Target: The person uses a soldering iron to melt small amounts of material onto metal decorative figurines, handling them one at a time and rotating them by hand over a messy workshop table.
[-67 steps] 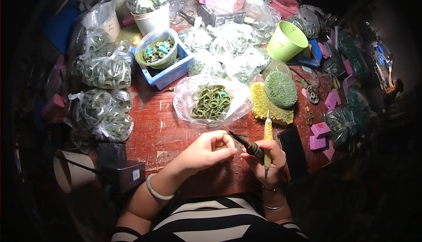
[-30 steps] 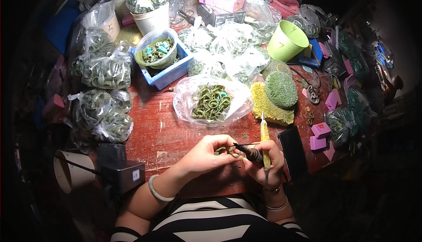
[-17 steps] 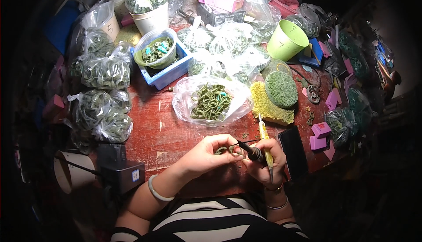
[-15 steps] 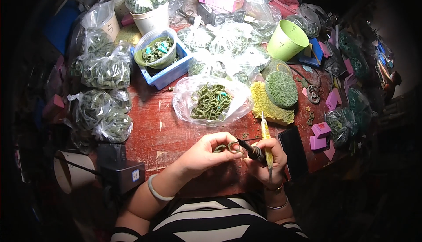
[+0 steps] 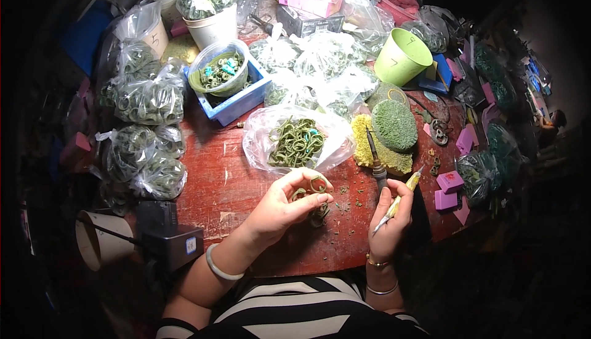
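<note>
My left hand (image 5: 280, 213) pinches a thin green ring (image 5: 318, 180) between thumb and fingertips, above the red table. Just below those fingers lie several more green rings (image 5: 319, 219), partly hidden. In my right hand (image 5: 388, 225) are two tools: a soldering iron (image 5: 380, 169) with a dark grip, its tip pointing away at the yellow sponge-like pad (image 5: 364, 148), and a slim pointed tool (image 5: 404, 198) with a yellow handle, slanting between the fingers. Past my hands, an opened clear plastic bag (image 5: 258, 145) holds a heap of green rings (image 5: 295, 145).
A green bristly pad (image 5: 394, 123) rests on the yellow one. A dark phone-like slab (image 5: 420, 216) lies beside my right hand. Farther back stand a blue tray (image 5: 228, 112), a lime-green cup (image 5: 400, 59) and bagged rings (image 5: 148, 99). A black box (image 5: 172, 240) sits left of my forearm.
The soldering iron's tip has swung away from the ring toward the yellow pad, and the yellow-handled tool has tilted. My left hand has lifted the ring slightly away from me.
</note>
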`<state>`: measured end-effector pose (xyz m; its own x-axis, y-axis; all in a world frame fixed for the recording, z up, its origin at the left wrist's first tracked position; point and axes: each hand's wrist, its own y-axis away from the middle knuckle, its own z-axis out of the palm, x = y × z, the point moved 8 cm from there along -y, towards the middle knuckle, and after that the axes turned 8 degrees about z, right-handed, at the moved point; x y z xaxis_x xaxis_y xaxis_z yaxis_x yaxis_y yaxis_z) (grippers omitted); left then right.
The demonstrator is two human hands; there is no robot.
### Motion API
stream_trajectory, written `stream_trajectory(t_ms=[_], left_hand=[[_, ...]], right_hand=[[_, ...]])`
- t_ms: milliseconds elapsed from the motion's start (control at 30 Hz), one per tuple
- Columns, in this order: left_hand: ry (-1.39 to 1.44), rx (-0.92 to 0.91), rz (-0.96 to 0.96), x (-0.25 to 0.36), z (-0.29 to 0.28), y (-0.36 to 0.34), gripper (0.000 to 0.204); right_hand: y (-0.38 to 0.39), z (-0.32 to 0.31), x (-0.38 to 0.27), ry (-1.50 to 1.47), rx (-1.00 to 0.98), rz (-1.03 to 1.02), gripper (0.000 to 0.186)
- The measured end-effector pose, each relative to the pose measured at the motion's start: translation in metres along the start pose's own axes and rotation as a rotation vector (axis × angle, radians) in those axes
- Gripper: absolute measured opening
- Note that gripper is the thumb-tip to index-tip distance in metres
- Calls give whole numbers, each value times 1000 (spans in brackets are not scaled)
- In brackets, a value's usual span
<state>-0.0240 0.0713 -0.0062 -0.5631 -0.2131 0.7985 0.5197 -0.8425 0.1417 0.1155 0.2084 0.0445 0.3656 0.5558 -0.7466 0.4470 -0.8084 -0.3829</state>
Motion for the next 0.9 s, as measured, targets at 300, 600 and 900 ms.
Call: stream_trajectory(t_ms=[300,600,900], left_hand=[[-207,14,159,17,-1,-1,31],[-175,5,117,16,1,0,34],[-97,71,66,8,-5,3,36]], right_hand=[[0,1,0,91,39,-51,18],[11,-1,-26,-50,-131,-232,30],[10,3,-33,-91,-191,-212,29]])
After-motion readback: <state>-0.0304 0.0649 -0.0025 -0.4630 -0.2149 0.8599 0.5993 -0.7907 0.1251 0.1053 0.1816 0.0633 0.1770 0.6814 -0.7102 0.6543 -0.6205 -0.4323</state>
